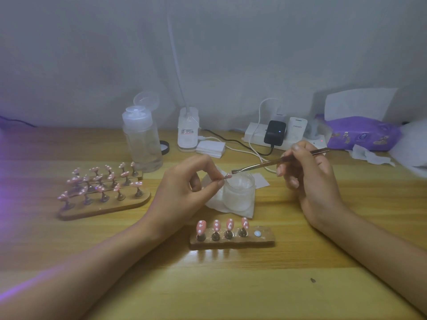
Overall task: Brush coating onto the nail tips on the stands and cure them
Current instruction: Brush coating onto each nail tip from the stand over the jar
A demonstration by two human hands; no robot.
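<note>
My left hand [184,188] pinches a small stand with a pink nail tip [228,176] and holds it up over a frosted glass jar [239,192]. My right hand [307,172] grips a thin metal brush [277,161] whose bristle end sits right at the nail tip. In front of me a small wooden holder [265,241] carries several pink dotted nail tips [216,225] on stands, with one slot at its right end bare. A larger wooden holder [104,207] at the left bears many pink tips.
The jar stands on a white wipe [247,212]. Behind are a clear pump bottle [143,137], a white lamp base [188,132], a pad stack [211,147], a power strip with chargers [275,132] and a purple tissue pack [362,132]. Violet light glows at the left edge.
</note>
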